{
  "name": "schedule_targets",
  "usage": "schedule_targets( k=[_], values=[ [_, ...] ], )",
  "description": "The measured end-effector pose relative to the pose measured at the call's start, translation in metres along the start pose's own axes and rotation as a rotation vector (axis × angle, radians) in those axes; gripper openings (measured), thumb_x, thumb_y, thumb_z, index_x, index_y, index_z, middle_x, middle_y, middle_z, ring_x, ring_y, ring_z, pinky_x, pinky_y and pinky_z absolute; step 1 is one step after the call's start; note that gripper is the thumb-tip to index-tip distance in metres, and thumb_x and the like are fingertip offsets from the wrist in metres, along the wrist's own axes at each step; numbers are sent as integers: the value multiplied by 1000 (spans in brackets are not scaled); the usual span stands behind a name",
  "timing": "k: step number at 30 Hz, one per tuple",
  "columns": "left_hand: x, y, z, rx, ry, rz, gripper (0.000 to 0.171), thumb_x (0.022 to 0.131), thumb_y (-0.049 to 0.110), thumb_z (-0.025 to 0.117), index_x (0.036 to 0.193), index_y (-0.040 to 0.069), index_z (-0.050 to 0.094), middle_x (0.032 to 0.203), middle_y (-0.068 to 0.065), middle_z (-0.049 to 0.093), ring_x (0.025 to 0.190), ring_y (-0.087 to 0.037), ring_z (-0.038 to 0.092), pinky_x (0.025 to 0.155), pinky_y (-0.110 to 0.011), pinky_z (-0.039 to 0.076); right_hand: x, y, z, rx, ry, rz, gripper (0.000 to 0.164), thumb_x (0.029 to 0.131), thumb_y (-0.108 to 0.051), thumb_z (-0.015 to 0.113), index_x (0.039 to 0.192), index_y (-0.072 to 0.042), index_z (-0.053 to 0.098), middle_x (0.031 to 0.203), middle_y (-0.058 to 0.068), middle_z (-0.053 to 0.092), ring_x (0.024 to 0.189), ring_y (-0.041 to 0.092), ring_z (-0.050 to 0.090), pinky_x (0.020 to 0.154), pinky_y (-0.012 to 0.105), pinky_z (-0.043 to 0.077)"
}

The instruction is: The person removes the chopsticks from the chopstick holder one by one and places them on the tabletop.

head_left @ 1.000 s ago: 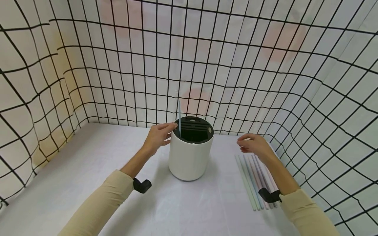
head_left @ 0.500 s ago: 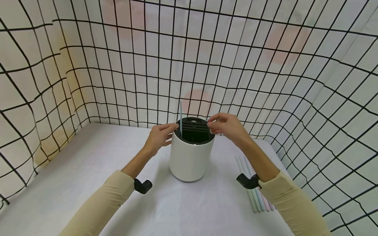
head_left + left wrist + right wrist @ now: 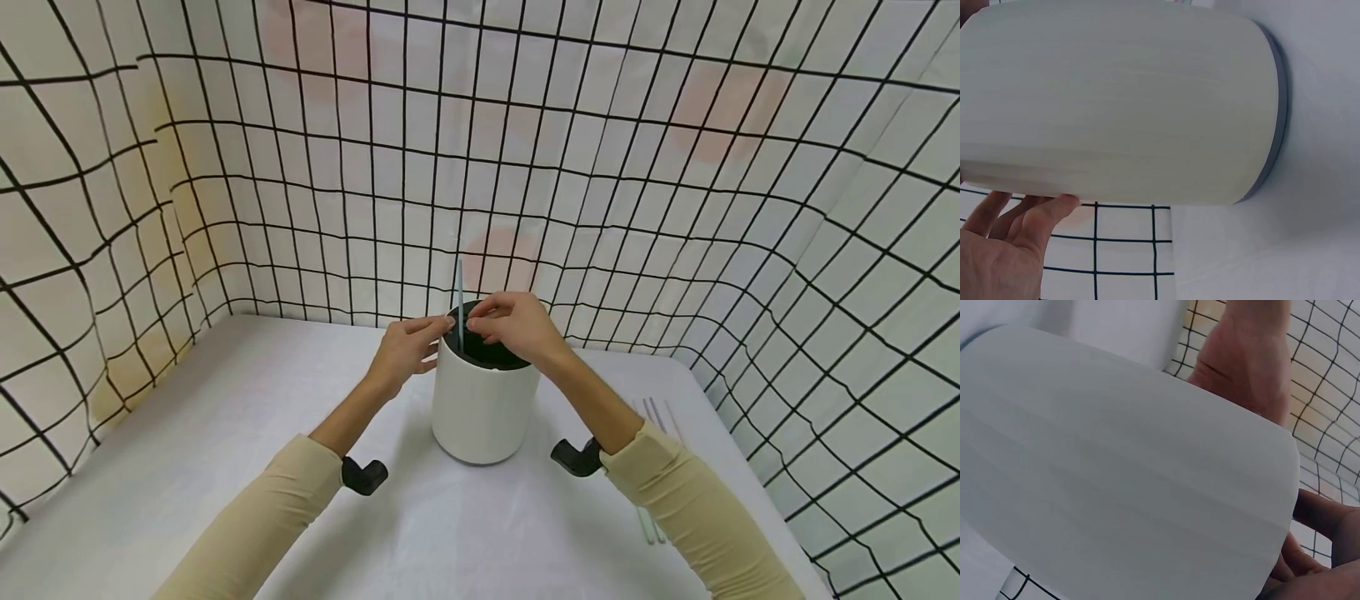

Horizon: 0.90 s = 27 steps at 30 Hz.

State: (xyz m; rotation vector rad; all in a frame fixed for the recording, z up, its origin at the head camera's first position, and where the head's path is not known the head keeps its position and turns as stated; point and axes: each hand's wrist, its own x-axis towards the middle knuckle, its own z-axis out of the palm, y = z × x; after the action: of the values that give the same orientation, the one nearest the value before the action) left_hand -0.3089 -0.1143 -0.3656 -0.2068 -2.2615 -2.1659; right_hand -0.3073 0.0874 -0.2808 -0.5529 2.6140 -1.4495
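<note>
A white round utensil holder [image 3: 482,417] with a black top stands upright on the table. One thin light-blue straw [image 3: 461,287] rises from its opening at the left side. My left hand [image 3: 401,352] grips the holder's left rim, thumb at the top and fingers along the outer wall. Over the opening is my right hand [image 3: 517,325], its fingers loosely bent and their tips right beside the straw; it covers much of the black top. The left wrist view shows the holder's wall [image 3: 1116,106] filling the upper part, with my left fingers [image 3: 1047,215] against it.
More straws [image 3: 651,527] lie side by side on the table at right, mostly hidden under my right forearm. A white cloth [image 3: 315,525] covers the table. Black grid netting [image 3: 405,167] encloses the back and both sides.
My right hand has moved left from above the loose straws, past the holder's right rim, to beside the light-blue straw. My left hand has kept its grip on the rim.
</note>
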Motion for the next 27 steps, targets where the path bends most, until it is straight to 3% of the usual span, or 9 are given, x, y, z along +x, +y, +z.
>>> schedule_targets(
  k=[7,14,18,27],
  values=[
    [0,0,-1,-8,-2,6,49,98,44,66,135,11,67,141,-9,62,129,-33,61,98,-48,55,4,2,10,-104,52,-14,18,94,-24,74,107,-11,77,104,7,77,93,24,69,84,38,58],
    [0,0,0,-11,-7,-2,50,98,45,66,135,11,67,142,-10,62,130,-34,59,98,-48,55,5,4,15,-122,81,-39,16,92,-24,76,101,-10,77,100,6,76,102,23,68,89,39,57],
    [1,0,0,-13,-6,-6,51,97,45,67,135,10,66,141,-9,63,130,-34,60,98,-48,55,4,5,11,-60,68,-12,18,93,-23,76,105,-9,76,108,8,75,101,29,68,90,43,58],
    [1,-1,0,-13,-12,-16,54,97,47,67,137,10,65,144,-9,61,132,-34,57,100,-49,54,1,-1,-15,177,66,50,27,96,-18,72,117,-1,69,115,18,71,95,27,74,84,33,63]
  ],
)
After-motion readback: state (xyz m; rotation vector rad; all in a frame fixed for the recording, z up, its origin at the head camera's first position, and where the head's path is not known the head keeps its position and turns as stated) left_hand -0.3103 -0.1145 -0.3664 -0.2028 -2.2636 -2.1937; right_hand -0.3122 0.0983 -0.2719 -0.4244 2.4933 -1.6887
